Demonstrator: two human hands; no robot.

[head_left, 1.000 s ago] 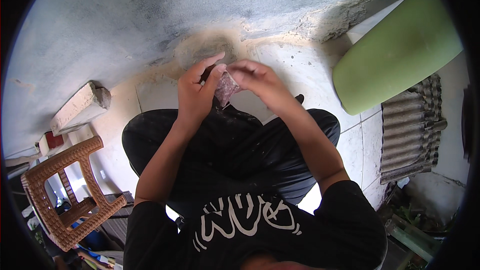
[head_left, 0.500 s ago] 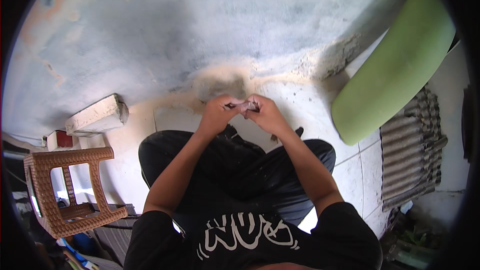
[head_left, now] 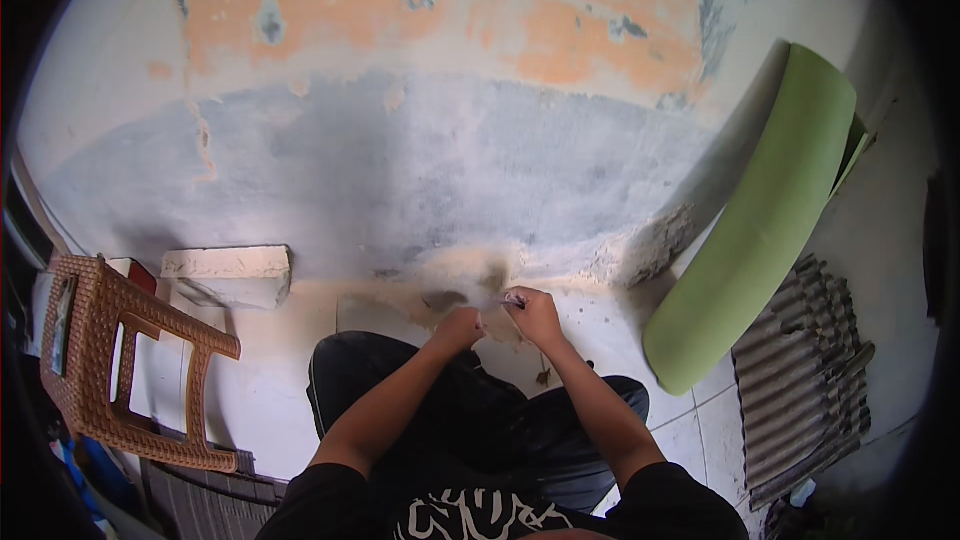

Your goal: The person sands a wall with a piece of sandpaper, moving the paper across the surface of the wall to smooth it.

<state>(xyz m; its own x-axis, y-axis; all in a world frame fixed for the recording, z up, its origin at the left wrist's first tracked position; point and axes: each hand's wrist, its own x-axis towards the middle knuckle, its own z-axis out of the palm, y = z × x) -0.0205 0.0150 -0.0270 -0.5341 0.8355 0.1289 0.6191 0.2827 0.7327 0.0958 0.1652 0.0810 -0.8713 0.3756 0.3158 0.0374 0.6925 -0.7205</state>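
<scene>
My left hand (head_left: 460,328) is closed, its knuckles up, low in front of the wall above my crossed legs. What it holds, if anything, is hidden. Close on its right, my right hand (head_left: 536,318) pinches a small, pale, crumpled piece (head_left: 514,299) whose kind I cannot make out. A whitish haze blurs the space between and just beyond the hands. Past them, at the foot of the wall (head_left: 420,170), there is a pale dusty patch with a dark hollow or shadow.
A brown woven-pattern plastic stool (head_left: 85,360) lies tipped at the left, near a pale block (head_left: 228,275) by the wall. On the right, a long green curved panel (head_left: 755,230) leans beside stacked corrugated sheets (head_left: 800,400). White tiles (head_left: 680,445) cover the floor.
The view has tilted up, showing more orange and white wall. My hands, together on a crumpled greyish piece before, are now slightly apart, with a haze between them.
</scene>
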